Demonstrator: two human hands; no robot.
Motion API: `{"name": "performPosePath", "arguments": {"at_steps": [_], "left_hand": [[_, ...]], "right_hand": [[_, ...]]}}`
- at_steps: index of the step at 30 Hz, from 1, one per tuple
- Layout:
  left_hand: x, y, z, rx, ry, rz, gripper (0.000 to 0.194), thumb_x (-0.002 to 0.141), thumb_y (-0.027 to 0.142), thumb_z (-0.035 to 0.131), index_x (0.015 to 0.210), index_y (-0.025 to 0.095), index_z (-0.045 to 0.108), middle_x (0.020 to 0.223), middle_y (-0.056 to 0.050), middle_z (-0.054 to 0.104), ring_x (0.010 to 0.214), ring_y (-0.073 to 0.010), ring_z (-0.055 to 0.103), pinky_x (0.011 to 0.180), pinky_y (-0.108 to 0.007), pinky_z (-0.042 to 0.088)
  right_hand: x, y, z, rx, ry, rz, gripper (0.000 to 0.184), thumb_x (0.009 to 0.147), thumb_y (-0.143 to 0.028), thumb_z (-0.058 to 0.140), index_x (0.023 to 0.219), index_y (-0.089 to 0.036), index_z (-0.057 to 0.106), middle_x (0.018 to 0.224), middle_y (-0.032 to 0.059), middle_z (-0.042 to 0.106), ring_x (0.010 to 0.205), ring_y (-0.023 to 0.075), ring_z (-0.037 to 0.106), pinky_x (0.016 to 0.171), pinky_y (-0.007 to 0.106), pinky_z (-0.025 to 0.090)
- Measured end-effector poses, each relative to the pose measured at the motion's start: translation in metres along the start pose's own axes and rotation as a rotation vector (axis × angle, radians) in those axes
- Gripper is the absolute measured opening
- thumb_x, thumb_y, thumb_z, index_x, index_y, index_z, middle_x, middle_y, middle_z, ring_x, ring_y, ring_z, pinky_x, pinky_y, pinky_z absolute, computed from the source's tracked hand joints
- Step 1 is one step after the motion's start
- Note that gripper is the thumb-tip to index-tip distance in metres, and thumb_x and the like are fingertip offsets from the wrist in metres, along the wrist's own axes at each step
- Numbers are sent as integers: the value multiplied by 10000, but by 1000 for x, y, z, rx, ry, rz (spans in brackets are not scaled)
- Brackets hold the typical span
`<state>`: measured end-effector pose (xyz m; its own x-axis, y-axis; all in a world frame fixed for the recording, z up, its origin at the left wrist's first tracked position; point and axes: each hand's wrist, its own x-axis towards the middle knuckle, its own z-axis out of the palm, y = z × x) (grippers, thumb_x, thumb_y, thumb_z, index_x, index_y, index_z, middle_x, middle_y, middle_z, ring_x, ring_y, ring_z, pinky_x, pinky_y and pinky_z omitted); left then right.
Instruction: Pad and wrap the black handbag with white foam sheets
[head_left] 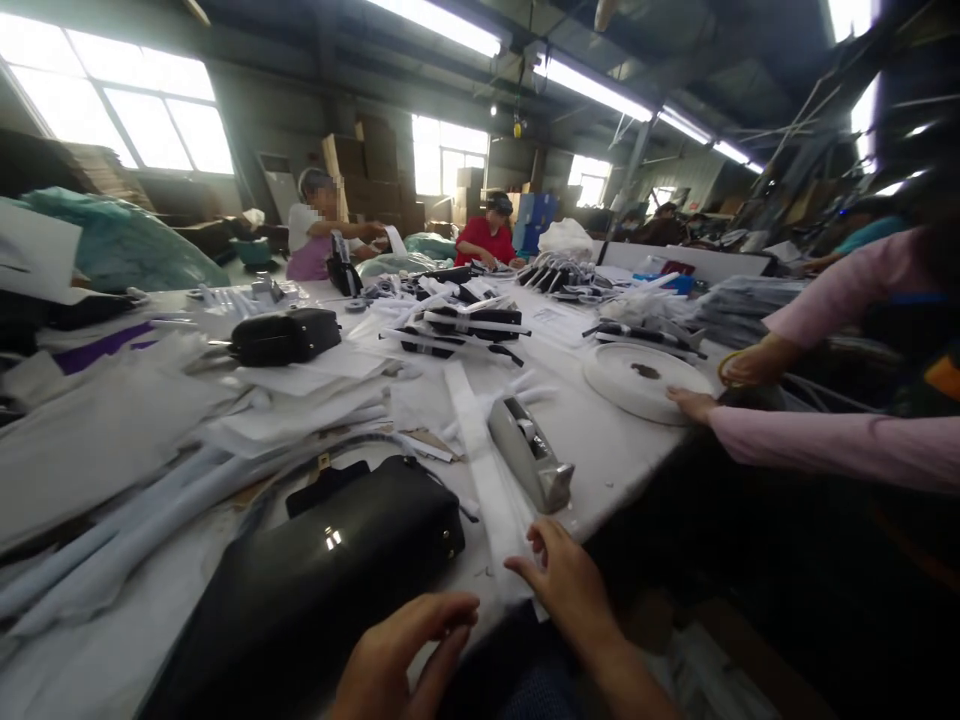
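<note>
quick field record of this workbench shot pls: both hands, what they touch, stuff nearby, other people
left hand: left hand, open, beside the glossy black leather handbag
right hand: right hand, fingertips on the long white foam strip
nearby: grey metal tape dispenser; round white tape roll
surface: white cluttered worktable
co-worker: pink-sleeved hand on the roll's edge
background: two seated people at the far end

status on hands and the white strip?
Left hand open, beside black handbag. Right hand fingertips on white strip, not gripping. Tape dispenser close beside strip.
</note>
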<state>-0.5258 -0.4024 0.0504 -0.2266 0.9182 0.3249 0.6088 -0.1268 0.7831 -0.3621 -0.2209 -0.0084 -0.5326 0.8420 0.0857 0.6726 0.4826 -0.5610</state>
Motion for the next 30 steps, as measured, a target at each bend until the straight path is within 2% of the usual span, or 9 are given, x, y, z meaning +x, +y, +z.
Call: {"name": "performPosePath", "arguments": {"at_steps": [4, 8, 11, 14, 16, 19, 22, 26, 30], "left_hand": [[-14, -9, 19, 11, 10, 10, 194, 948, 286, 566, 1073, 252, 710, 987, -23, 753, 886, -146, 722, 839, -192, 556], [-23, -21, 28, -21, 18, -28, 183, 943, 299, 575, 1059, 262, 711, 980, -13, 755, 889, -146, 720, 843, -197, 555], [-22, -29, 34, -84, 19, -89, 205, 941, 320, 570, 1069, 252, 715, 990, -27, 758, 895, -158, 725, 815, -200, 566], [-16, -37, 42, -110, 38, -125, 218, 935, 316, 564, 1054, 229, 725, 986, -49, 759, 890, -173, 728, 783, -210, 576], [-9, -39, 49, -107, 55, -109, 218, 927, 291, 569, 1070, 221, 718, 973, -54, 758, 878, -176, 727, 768, -215, 579], [4, -41, 60, -80, 110, -56, 259, 932, 248, 550, 1160, 229, 673, 1017, -58, 744, 898, -170, 720, 779, -228, 586], [16, -42, 73, -43, 154, -33, 305, 952, 223, 508, 1228, 243, 635, 1144, -79, 706, 1036, -186, 687, 890, -286, 572], [23, -51, 90, 80, 177, 14, 351, 953, 204, 498, 1276, 264, 619, 1296, -90, 646, 1214, -221, 608, 1020, -364, 512], [18, -67, 103, 137, 148, 28, 386, 963, 225, 489, 1335, 261, 585, 1348, -87, 618, 1244, -221, 589, 1029, -372, 499]], "right_hand": [[0, -7, 8, -60, 19, 11, 255, 781, -338, 758, 874, -220, 551, 879, 32, 642, 812, 237, 628, 675, 310, 416], [3, -9, 6, -58, 24, 23, 177, 794, -288, 726, 808, -223, 562, 824, 22, 662, 781, 234, 640, 638, 294, 379], [3, -8, 3, -46, 23, 25, 119, 835, -277, 663, 772, -222, 578, 808, 39, 680, 791, 257, 652, 643, 307, 373], [3, -6, 0, -14, 43, 17, 103, 880, -276, 568, 804, -220, 610, 892, 82, 699, 861, 295, 656, 683, 338, 391], [3, -7, -2, 41, 45, -2, 153, 903, -300, 519, 828, -219, 626, 934, 98, 706, 896, 305, 656, 731, 360, 416], [2, -11, 0, 176, -4, -32, 239, 922, -368, 483, 832, -220, 646, 876, 81, 724, 866, 272, 675, 771, 345, 463], [0, -16, 5, 323, -85, -31, 303, 929, -417, 460, 843, -215, 668, 806, 54, 734, 769, 230, 694, 703, 294, 508], [-6, -16, 14, 595, -190, 14, 333, 883, -453, 506, 942, -188, 698, 875, 73, 748, 797, 248, 709, 704, 303, 550], [-7, -5, 16, 638, -176, 170, 537, 822, -499, 515, 1182, -119, 634, 747, 69, 725, 589, 255, 682, 511, 324, 545]]}}
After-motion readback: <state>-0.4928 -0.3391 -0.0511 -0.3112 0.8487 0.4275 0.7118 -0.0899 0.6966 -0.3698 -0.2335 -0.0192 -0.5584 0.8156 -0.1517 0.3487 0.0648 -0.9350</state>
